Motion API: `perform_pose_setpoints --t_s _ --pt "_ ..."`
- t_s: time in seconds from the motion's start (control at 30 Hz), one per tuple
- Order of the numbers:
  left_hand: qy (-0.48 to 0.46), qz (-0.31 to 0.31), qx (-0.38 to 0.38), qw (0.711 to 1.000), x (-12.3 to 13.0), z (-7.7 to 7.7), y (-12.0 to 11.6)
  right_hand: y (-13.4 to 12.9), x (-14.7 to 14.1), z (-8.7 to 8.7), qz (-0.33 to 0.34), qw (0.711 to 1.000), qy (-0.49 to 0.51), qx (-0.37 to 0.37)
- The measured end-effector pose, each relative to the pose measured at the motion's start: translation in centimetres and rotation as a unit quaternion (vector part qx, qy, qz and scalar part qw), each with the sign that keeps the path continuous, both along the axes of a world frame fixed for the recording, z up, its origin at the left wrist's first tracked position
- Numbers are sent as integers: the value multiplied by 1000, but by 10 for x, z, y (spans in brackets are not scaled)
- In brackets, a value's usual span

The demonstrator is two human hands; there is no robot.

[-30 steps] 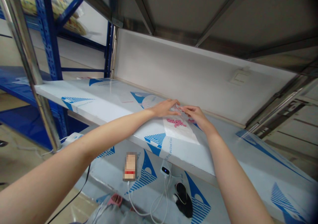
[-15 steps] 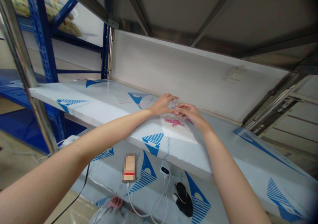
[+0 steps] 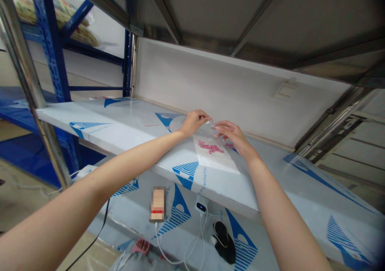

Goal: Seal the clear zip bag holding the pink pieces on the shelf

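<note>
Both hands meet over the back part of a film-covered metal shelf [image 3: 144, 142]. My left hand [image 3: 195, 122] pinches the edge of a small clear plastic bag [image 3: 206, 126]. Close on its right, my right hand [image 3: 231, 134] has its fingers at the bag's other side, thumb and fingers bent together. Below the hands, small pink pieces [image 3: 210, 147] lie in a cluster on a white sheet [image 3: 218, 162]. A few more pink pieces [image 3: 229, 145] show beside my right hand.
On the lower shelf are a phone with a blurred screen [image 3: 158, 205], a white device with a small display [image 3: 201, 207], white cables and a black object [image 3: 224, 241]. Blue racking [image 3: 49, 42] stands left; a metal shelf [image 3: 210, 18] hangs overhead.
My left hand has risen slightly and its fingers have drawn together on the clear bag. My right hand has shifted a little; the bag looks flatter and more spread between them.
</note>
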State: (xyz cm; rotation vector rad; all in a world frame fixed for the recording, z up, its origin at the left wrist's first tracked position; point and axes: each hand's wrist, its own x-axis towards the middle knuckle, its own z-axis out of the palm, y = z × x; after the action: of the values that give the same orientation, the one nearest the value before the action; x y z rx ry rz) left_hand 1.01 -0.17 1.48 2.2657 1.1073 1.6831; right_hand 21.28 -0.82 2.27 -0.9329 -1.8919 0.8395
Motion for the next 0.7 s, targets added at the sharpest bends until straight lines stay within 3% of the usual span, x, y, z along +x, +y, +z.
perform_pose_setpoints --t_s 0.37,0.7 --pt "5 31 14 999 1 2 -2 6 -1 1 -41 999 -17 8" --pt "7 -54 -10 998 3 0 -3 -2 -3 5 -31 998 -21 46"
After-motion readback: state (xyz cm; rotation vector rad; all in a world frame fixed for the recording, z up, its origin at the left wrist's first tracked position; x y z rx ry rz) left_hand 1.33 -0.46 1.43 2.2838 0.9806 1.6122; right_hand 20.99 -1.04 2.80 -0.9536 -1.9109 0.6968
